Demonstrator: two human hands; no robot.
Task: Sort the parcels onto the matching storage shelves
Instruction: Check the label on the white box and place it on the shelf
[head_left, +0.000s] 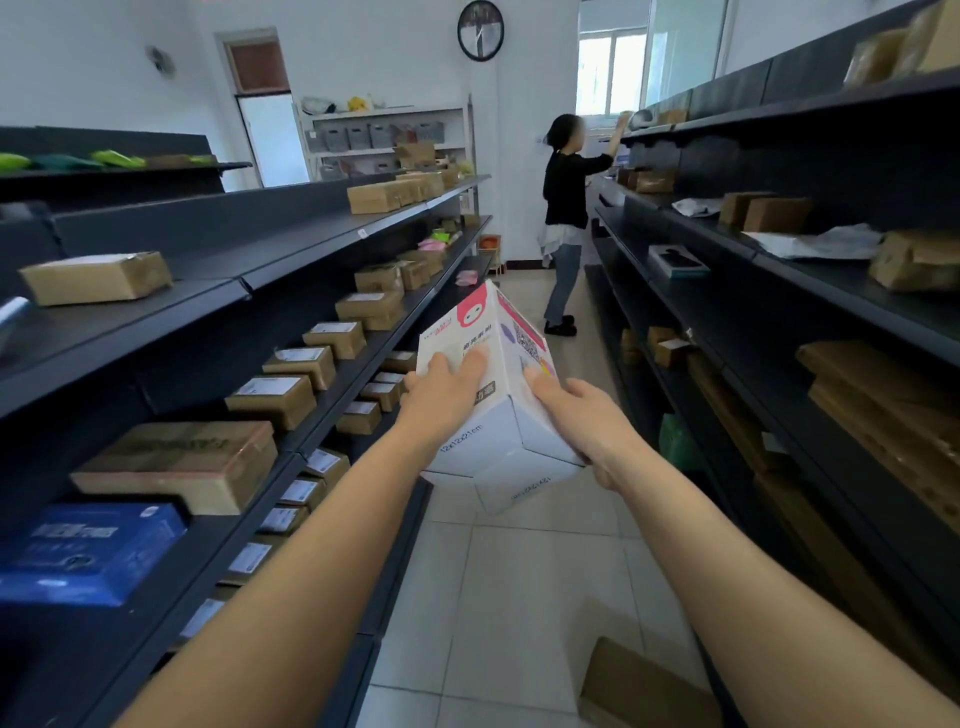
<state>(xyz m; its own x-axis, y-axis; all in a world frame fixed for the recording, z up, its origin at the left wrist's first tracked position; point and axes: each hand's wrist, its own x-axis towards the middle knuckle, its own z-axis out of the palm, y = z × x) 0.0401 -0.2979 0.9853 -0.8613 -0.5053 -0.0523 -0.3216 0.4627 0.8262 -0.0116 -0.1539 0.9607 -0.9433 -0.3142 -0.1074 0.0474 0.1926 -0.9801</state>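
A white parcel box (496, 415) with pink print and a QR code hangs tilted in the aisle, one corner pointing up. My left hand (447, 387) lies flat on its left face. My right hand (584, 415) grips its right side and lower edge. Dark shelves on the left (291, 260) carry rows of small brown labelled boxes (272, 397). More brown boxes and grey bags sit on the dark shelves on the right (779, 260).
A person in a black top (563, 208) stands far down the aisle, reaching up to the right shelves. A flat brown cardboard box (644, 686) lies on the tiled floor near my right arm. A blue box (93, 551) sits low on the left shelf.
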